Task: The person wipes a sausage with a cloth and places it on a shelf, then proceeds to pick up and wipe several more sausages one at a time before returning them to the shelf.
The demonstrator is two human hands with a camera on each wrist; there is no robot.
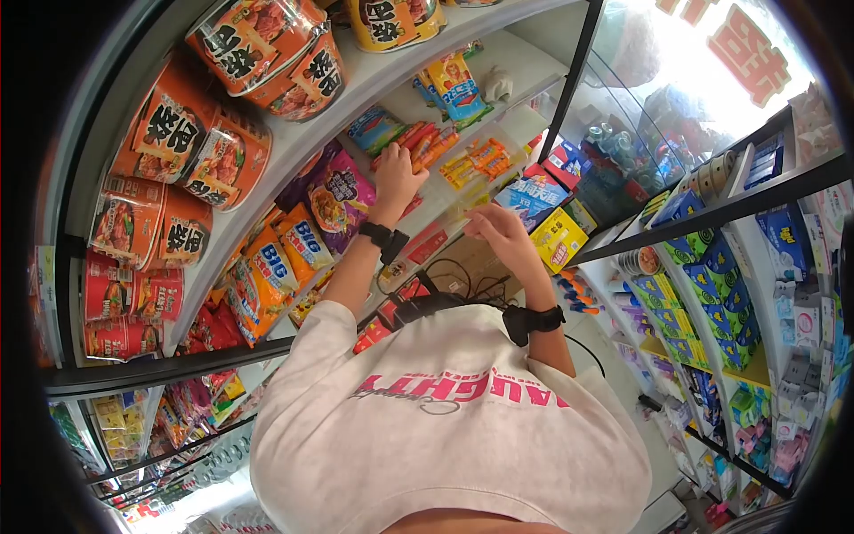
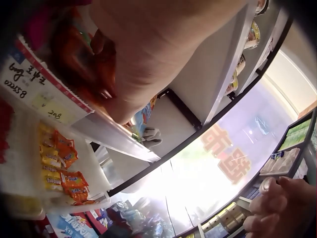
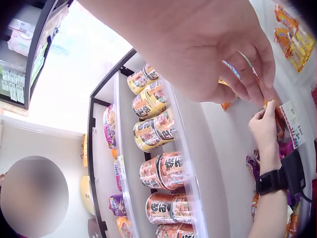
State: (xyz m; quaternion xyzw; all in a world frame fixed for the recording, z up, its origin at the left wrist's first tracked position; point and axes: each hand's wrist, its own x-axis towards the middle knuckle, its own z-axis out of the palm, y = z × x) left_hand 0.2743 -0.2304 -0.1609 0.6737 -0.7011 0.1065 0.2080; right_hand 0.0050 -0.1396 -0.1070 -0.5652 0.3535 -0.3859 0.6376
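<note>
My left hand (image 1: pixel 400 182) reaches onto the snack shelf, its fingers bent at several red-wrapped sausages (image 1: pixel 429 148) lying at the shelf front. In the left wrist view, glossy red wrappers (image 2: pixel 74 54) show beside the hand, which hides part of them. The left fingertips appear pinched together in the right wrist view, at an orange-red wrapper. My right hand (image 1: pixel 509 236) hovers farther right, near the lower shelf edge, fingers loosely bent and holding nothing. Small orange and yellow candy packets (image 1: pixel 485 162) lie in a clear tray just beyond it.
Purple snack bags (image 1: pixel 338 187) and orange BIG bags (image 1: pixel 262 276) stand left of the hands. Instant noodle buckets (image 1: pixel 169 133) fill the shelf above. Blue and yellow boxes (image 1: pixel 559 238) sit at the right, and a price-label strip (image 2: pixel 47 87) runs along the shelf edge.
</note>
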